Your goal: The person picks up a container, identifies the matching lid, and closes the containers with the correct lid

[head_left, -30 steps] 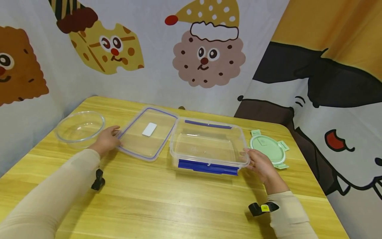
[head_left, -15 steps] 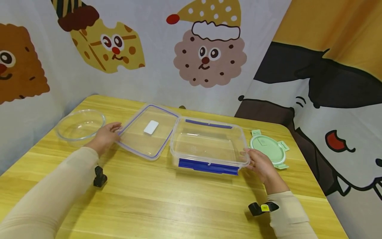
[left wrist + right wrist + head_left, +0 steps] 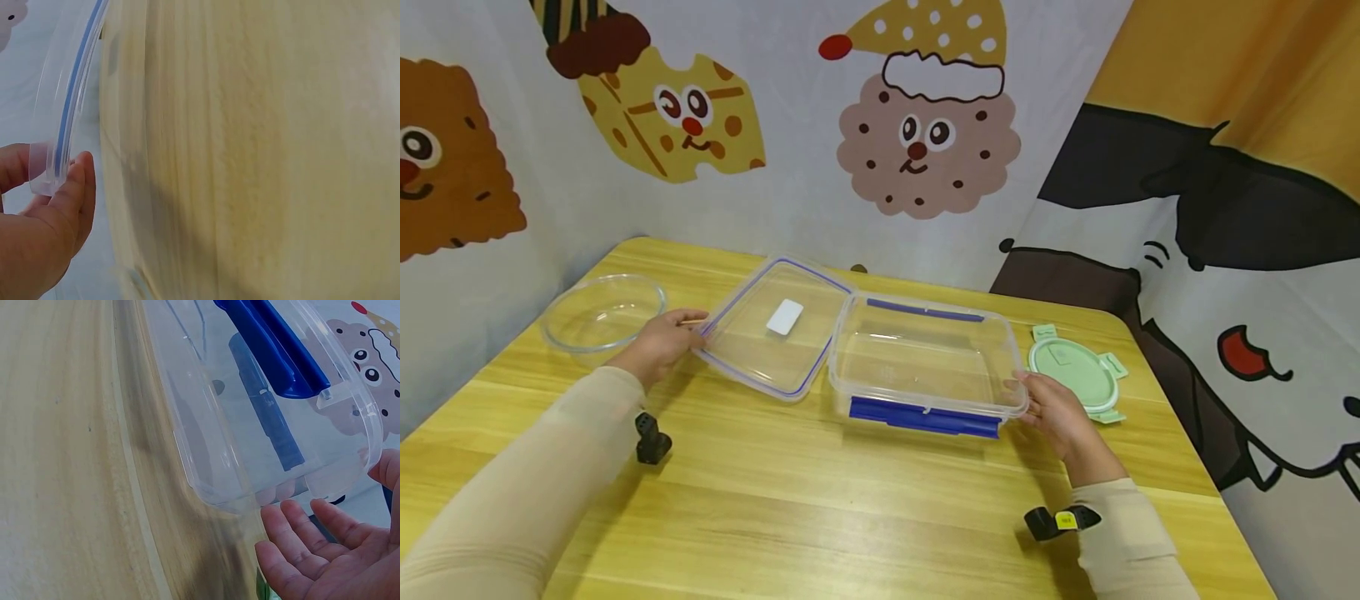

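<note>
A clear rectangular lid (image 3: 748,354) with a blue seal and a white label lies left of a clear plastic food container (image 3: 917,362) with blue clips. My left hand (image 3: 660,343) pinches the lid's left edge, thumb on one face and fingers on the other, as the left wrist view shows. That edge is raised off the table; the lid's right edge is beside the container's left rim. At the container's right end, my right hand (image 3: 1056,417) holds it, thumb at the rim (image 3: 374,440) and fingertips (image 3: 270,515) against the end wall. The container holds nothing visible.
A round clear glass bowl (image 3: 606,312) stands at the left by the left hand. Behind the right hand lies a round green lid (image 3: 1075,375) with clip tabs. The wooden table (image 3: 850,508) meets a printed cloth (image 3: 760,217) at the back.
My left hand has lifted the clear lid's left side and shifted it slightly back and right, so the lid tilts more. The right hand and container have stayed in place.
</note>
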A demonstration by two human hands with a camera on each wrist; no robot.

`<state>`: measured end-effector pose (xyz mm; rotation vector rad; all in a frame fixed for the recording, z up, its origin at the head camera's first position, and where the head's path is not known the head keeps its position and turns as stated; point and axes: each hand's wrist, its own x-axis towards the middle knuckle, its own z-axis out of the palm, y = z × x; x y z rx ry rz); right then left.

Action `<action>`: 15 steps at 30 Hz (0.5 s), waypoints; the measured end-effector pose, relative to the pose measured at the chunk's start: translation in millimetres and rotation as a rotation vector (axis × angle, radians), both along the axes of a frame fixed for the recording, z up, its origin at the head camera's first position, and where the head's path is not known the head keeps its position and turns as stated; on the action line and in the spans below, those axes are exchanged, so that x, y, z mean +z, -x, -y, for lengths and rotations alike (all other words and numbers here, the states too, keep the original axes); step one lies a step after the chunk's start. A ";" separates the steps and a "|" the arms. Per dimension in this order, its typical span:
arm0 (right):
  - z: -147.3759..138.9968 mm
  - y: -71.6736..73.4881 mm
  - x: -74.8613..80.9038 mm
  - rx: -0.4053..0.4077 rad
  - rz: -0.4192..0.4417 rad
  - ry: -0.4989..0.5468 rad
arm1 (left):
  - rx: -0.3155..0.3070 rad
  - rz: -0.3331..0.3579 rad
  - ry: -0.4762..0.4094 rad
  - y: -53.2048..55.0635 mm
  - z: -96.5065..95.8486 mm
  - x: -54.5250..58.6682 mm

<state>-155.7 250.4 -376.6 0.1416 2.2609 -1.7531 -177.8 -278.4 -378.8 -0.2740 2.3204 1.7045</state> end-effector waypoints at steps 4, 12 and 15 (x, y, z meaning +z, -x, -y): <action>-0.1 0.3 -0.6 -0.002 0.001 -0.008 | 0.000 -0.003 0.005 0.6 -1.3 -0.2; 1.4 -0.7 1.0 -0.010 0.000 -0.011 | 0.031 -0.011 -0.070 2.4 -3.2 0.0; 1.9 -1.0 1.4 -0.017 0.006 -0.008 | 0.039 -0.017 -0.088 2.2 -4.5 1.4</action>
